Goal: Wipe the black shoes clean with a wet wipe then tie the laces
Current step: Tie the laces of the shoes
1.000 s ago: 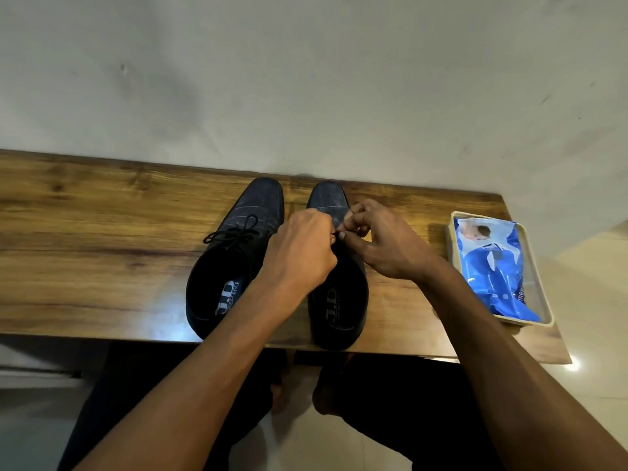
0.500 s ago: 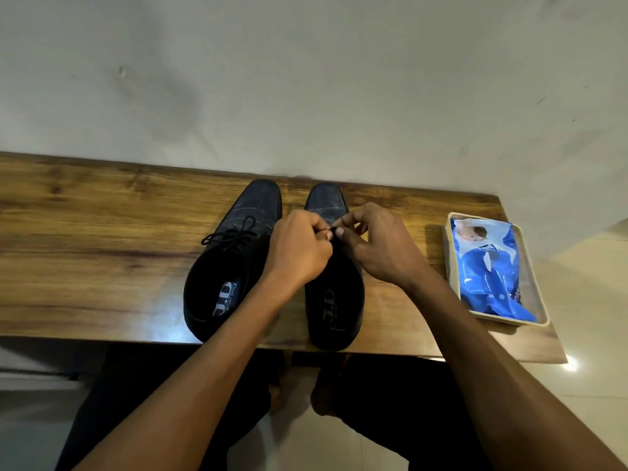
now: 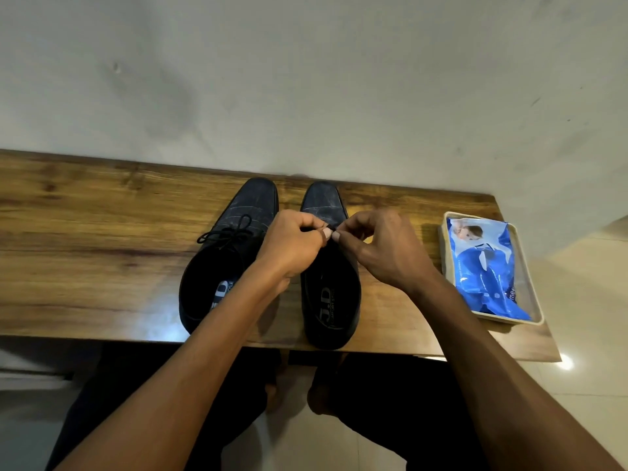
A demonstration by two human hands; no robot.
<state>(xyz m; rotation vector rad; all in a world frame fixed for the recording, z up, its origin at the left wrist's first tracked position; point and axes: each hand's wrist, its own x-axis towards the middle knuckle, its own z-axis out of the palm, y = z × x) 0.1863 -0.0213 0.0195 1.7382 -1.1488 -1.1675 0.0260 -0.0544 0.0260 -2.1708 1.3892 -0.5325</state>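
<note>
Both forearms reach forward over table (image 3: 85, 266) edge. Black shoes side by side, heels near, toes toward wall. Left hand (image 3: 292, 248) and right hand (image 3: 384, 253) curled over right shoe (image 3: 331, 300), fingertips pinching its lace. Left shoe (image 3: 231, 253): bow (image 3: 234, 229) tied.

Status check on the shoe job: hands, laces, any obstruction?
Left hand and right hand both pinching right shoe lace, grip tight. Left shoe bow tied. Wipes pack in tray, well aside.
</note>
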